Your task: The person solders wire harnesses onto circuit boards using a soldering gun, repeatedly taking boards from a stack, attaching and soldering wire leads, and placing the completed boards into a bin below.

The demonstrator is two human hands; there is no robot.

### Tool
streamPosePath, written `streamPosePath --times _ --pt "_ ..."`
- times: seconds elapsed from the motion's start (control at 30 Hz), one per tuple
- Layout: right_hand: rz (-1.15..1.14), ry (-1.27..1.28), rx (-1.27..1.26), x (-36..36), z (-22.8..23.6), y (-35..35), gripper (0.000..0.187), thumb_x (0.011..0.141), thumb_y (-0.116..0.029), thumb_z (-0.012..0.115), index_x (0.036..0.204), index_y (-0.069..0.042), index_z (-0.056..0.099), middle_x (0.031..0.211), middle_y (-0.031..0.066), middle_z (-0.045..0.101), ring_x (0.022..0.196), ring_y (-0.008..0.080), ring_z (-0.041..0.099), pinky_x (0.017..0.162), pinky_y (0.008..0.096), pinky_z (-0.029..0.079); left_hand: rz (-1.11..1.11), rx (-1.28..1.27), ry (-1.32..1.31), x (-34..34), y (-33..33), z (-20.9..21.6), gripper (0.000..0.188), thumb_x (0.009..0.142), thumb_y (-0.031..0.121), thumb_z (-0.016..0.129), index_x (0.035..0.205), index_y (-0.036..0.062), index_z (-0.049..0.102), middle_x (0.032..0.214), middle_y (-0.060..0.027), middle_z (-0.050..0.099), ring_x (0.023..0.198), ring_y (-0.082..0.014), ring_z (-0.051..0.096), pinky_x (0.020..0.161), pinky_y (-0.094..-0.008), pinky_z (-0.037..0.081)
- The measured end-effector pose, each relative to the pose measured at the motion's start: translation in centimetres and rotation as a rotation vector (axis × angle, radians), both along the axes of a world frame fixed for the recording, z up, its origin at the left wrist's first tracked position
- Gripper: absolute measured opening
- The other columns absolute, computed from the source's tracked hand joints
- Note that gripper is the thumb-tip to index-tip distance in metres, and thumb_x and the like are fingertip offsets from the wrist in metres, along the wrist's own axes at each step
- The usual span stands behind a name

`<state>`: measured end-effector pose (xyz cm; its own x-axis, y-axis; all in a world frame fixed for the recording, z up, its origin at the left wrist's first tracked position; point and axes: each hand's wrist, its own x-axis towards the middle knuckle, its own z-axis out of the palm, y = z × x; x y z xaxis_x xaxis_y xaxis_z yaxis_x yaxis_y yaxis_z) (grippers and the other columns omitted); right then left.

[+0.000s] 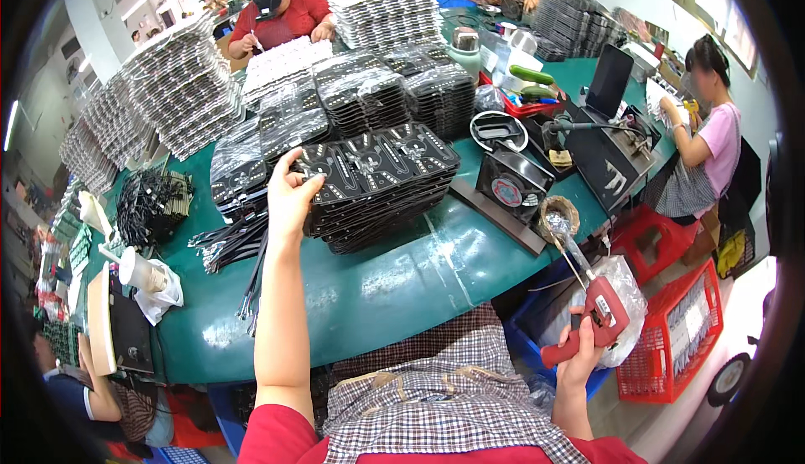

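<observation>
My left hand is at the left edge of a stack of black circuit panels, its thumb and fingers closed about the corner of the top panel. The panels are flat, with light dots and cut-outs. Lower right, my right hand grips the handle of a red soldering gun. The gun's thin metal end points up and left, to a round, crusted bowl at the table edge. Whether the tip touches the bowl's contents I cannot tell.
Black wires lie left of the stack on the green table. Behind stand wrapped black stacks and tall white stacks. A small fan is at the right. A red crate stands on the floor. Co-workers sit around.
</observation>
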<state>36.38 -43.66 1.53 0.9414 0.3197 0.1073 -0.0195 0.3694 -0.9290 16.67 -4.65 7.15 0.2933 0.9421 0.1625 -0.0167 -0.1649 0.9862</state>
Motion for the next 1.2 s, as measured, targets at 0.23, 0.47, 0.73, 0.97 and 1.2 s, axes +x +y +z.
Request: streamPosePath --times 0.23,0.47,0.73,0.97,1.2 --pt "0.003 0.023 -0.012 1.2 -0.2 0.1 0.041 0.089 -0.013 0.052 0.125 -0.002 0.037 0.102 0.0155 0.055 0.056 0.013 0.05 0.048 0.0228 0.043 0.056 0.041 -0.365 -1.3 -10.0 3.0 0.024 0.082 -0.003 0.055 0.105 -0.0018 0.058 0.099 -0.0064 0.058 0.09 -0.0101 0.053 0.081 -0.0235 0.042" --pt "-0.016 -0.032 0.055 2.1 -0.8 0.5 0.034 0.093 -0.018 0.047 0.122 -0.002 0.039 0.105 0.0146 0.053 0.056 0.0114 0.049 0.048 0.0214 0.041 0.059 -0.104 -0.244 -3.9 -20.3 -7.2 0.007 0.079 -0.007 0.059 0.082 -0.001 0.062 0.085 -0.0025 0.053 0.082 -0.0106 0.05 0.077 -0.0222 0.038" --pt "0.028 -0.028 0.036 2.1 -1.1 0.2 0.039 0.091 -0.015 0.048 0.127 -0.004 0.036 0.107 0.0171 0.053 0.057 0.0138 0.05 0.05 0.0221 0.043 -0.116 -0.356 0.225 -2.8 -22.2 -5.9 0.05 0.084 0.01 0.064 0.129 -0.0017 0.044 0.09 -0.0101 0.062 0.078 -0.0166 0.061 0.073 -0.0276 0.048" --pt "0.014 -0.071 -0.001 1.4 -0.7 0.7 0.036 0.093 -0.017 0.046 0.125 -0.003 0.037 0.106 0.0159 0.053 0.056 0.0118 0.048 0.048 0.0211 0.042 -0.722 0.776 1.092 -3.5 -17.2 -2.1 0.079 0.063 0.041 0.075 0.134 0.0229 0.044 0.142 -0.0139 0.033 0.131 -0.0347 0.029 0.101 -0.0532 0.03" --pt "0.043 -0.111 -0.019 0.5 -0.3 1.5 0.036 0.093 -0.016 0.046 0.125 -0.003 0.037 0.106 0.0165 0.053 0.056 0.012 0.048 0.048 0.021 0.041 -0.809 0.767 1.129 -2.3 -16.7 -7.1 0.08 0.069 0.062 0.06 0.137 0.0278 0.038 0.148 -0.0104 0.024 0.136 -0.0429 0.013 0.1 -0.0696 0.016"
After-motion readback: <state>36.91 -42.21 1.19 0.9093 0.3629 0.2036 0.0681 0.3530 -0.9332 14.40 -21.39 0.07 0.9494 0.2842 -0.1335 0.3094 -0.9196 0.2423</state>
